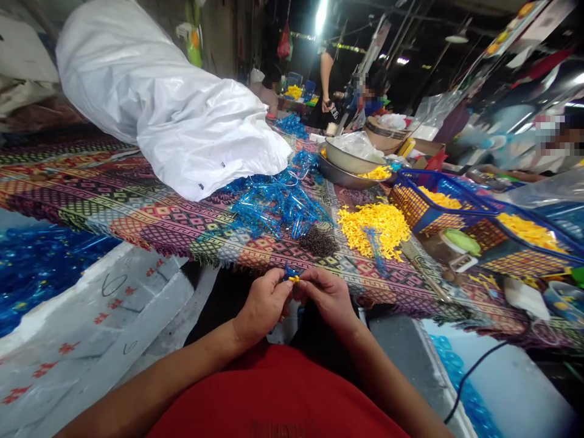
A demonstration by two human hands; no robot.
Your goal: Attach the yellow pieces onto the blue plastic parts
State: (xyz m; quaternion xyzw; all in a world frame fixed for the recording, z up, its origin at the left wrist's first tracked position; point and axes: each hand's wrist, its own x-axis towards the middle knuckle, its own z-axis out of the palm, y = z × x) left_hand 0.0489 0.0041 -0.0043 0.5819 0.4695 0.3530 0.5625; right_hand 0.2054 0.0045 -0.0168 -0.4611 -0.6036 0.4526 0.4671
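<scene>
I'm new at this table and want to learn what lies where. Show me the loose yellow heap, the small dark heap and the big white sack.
Yellow heap (pixel 390 224): head view, near its middle.
Dark heap (pixel 318 241): head view, its middle.
White sack (pixel 177 97): head view, middle of its creased side.

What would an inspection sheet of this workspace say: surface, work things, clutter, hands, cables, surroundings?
Surface: patterned cloth, fringed, crowded
Work things: blue-and-yellow piece in hand; yellow pile, clear blue pieces, dark bits beyond
Clutter: big white sack, nested metal bowls, blue baskets
Hands: left hand and right hand meet at the piece
Cables: dark cable, lower right
Surroundings: foam box at left; another person's arm in the background
</scene>
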